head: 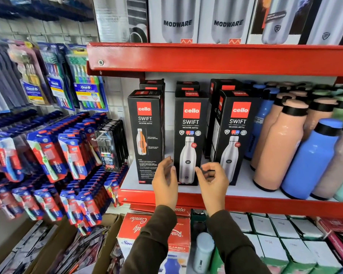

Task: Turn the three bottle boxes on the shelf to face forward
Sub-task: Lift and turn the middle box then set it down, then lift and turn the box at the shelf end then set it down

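Note:
Three black Cello Swift bottle boxes stand upright in a row on the white shelf (242,189). The left box (145,135) shows an orange cutaway bottle and small text. The middle box (189,135) and the right box (236,135) show a steel bottle picture. More boxes of the same kind stand behind them. My left hand (164,180) is at the lower part of the gap between the left and middle boxes, fingers apart, holding nothing. My right hand (213,179) hovers between the middle and right boxes, fingers curled and apart, empty.
Peach bottles (279,141) and blue bottles (313,157) crowd the shelf right of the boxes. A red shelf edge (216,58) hangs overhead with Modware boxes (176,20) on it. Toothbrush packs (48,147) hang at left. Red cartons (147,226) and white boxes (285,234) lie below.

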The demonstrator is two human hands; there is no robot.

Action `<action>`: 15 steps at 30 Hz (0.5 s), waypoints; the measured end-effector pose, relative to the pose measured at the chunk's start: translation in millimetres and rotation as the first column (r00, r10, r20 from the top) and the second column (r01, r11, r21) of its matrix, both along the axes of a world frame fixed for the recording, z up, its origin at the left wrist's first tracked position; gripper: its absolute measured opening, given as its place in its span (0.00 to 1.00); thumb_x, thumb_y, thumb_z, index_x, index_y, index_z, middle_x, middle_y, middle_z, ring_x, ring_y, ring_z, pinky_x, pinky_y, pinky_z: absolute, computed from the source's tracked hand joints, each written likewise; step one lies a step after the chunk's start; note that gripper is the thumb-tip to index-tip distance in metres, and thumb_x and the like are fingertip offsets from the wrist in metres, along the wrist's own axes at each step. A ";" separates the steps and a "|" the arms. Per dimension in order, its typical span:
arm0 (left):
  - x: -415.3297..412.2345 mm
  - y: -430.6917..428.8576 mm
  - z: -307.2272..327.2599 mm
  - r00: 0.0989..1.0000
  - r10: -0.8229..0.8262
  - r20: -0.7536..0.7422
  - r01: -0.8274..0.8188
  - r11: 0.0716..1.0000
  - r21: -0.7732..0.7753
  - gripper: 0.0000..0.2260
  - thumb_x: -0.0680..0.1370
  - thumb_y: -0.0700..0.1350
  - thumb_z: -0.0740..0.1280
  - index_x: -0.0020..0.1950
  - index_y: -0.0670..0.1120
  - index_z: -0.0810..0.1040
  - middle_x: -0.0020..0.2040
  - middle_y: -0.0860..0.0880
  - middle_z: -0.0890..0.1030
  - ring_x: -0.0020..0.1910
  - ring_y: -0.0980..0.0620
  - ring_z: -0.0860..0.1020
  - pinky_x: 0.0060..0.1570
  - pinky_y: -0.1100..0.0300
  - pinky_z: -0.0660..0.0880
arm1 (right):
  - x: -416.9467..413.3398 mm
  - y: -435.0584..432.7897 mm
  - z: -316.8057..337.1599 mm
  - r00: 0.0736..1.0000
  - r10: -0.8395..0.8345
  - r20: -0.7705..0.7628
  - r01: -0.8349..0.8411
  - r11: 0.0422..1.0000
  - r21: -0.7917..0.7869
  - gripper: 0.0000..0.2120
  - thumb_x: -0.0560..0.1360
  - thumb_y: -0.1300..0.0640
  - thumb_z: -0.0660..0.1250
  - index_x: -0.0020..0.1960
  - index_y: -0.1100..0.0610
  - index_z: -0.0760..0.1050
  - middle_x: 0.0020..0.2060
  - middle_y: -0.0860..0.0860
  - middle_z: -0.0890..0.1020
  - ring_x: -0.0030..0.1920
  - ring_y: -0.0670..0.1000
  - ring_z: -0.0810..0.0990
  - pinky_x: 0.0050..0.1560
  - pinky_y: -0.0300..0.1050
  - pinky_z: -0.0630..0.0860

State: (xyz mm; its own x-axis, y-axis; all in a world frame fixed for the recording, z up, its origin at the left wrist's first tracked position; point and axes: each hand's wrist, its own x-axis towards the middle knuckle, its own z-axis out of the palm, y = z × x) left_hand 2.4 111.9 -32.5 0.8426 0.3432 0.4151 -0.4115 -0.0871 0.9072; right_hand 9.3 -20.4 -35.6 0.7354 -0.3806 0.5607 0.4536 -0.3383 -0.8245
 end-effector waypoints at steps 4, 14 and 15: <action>-8.4 17.8 2.5 0.979 0.109 0.172 -0.127 0.988 0.094 0.10 0.82 0.41 0.62 0.62 0.49 0.78 0.58 0.55 0.81 0.59 0.58 0.78 0.53 0.72 0.73 | -8.8 22.1 6.6 0.992 0.080 0.102 -0.073 0.995 -0.064 0.08 0.75 0.57 0.73 0.47 0.46 0.77 0.43 0.45 0.81 0.42 0.47 0.81 0.42 0.37 0.78; 13.7 85.6 0.4 0.967 0.246 0.073 -0.256 0.944 0.209 0.21 0.82 0.41 0.61 0.76 0.43 0.64 0.75 0.46 0.67 0.76 0.45 0.65 0.75 0.50 0.62 | -6.6 98.3 10.7 0.903 0.407 -0.135 -0.420 0.904 -0.082 0.24 0.84 0.60 0.57 0.80 0.52 0.59 0.76 0.43 0.65 0.75 0.38 0.64 0.74 0.35 0.64; 16.7 90.7 -0.4 0.977 0.207 0.055 -0.214 0.951 0.221 0.20 0.83 0.41 0.60 0.76 0.42 0.65 0.74 0.48 0.68 0.76 0.46 0.65 0.75 0.58 0.62 | -4.5 102.7 10.5 0.896 0.411 -0.170 -0.428 0.900 -0.079 0.25 0.84 0.60 0.56 0.80 0.53 0.57 0.75 0.42 0.64 0.75 0.39 0.63 0.76 0.38 0.63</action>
State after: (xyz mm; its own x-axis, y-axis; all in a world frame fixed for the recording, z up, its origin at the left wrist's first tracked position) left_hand 19.0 202.6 -32.9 0.7469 0.4061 0.5266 -0.3894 -0.3748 0.8414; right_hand 4.8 82.3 -25.1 0.8893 0.0401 0.4555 0.4513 -0.2367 -0.8604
